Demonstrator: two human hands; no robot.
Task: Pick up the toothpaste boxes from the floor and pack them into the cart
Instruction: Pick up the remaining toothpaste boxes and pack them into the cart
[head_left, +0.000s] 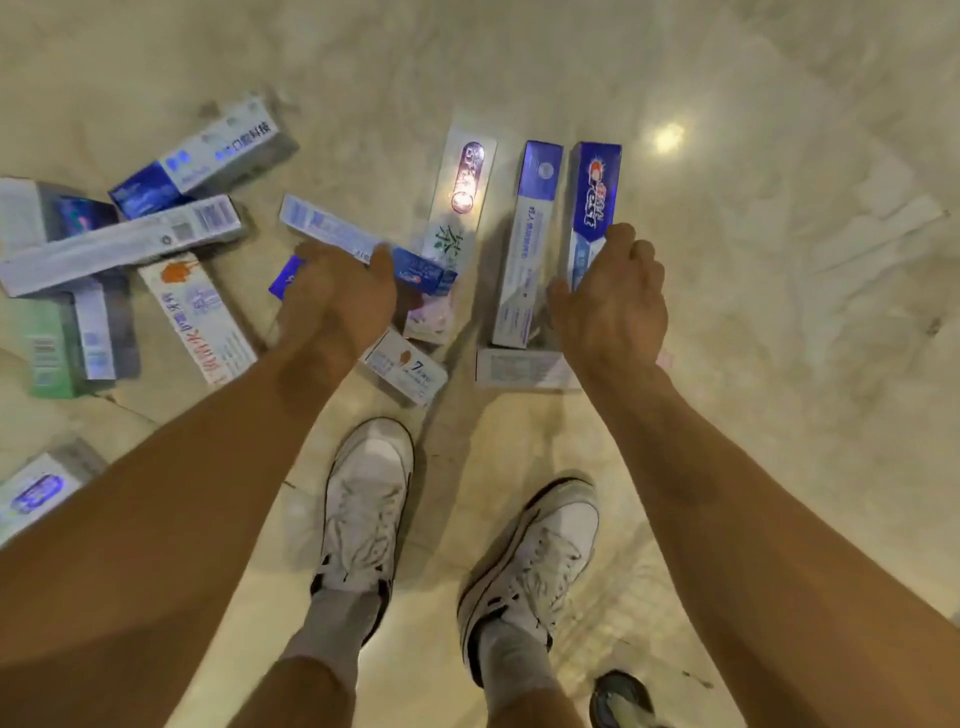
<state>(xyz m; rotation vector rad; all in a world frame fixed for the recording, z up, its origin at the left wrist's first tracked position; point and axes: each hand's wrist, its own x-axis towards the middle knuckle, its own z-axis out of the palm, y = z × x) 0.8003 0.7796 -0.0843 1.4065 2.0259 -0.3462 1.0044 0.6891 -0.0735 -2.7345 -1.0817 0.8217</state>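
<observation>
Several toothpaste boxes lie scattered on the pale marble floor (779, 364). My left hand (337, 296) reaches down, its thumb and fingers curled over a white-and-blue toothpaste box (337, 231) that lies slanted in the middle of the pile. My right hand (615, 296) curls round the near end of a dark blue toothpaste box (597, 192), thumb on its left side and fingers on its right. A white-and-blue box (527, 249) lies right beside it, and a white box with a green leaf (460, 197) sits further left. The cart is out of view.
A heap of boxes (124, 244) lies at the left and one more box (36, 491) at the left edge. My two white shoes (366, 499) (540, 551) stand just behind the pile. A dark object (618, 699) shows at the bottom right.
</observation>
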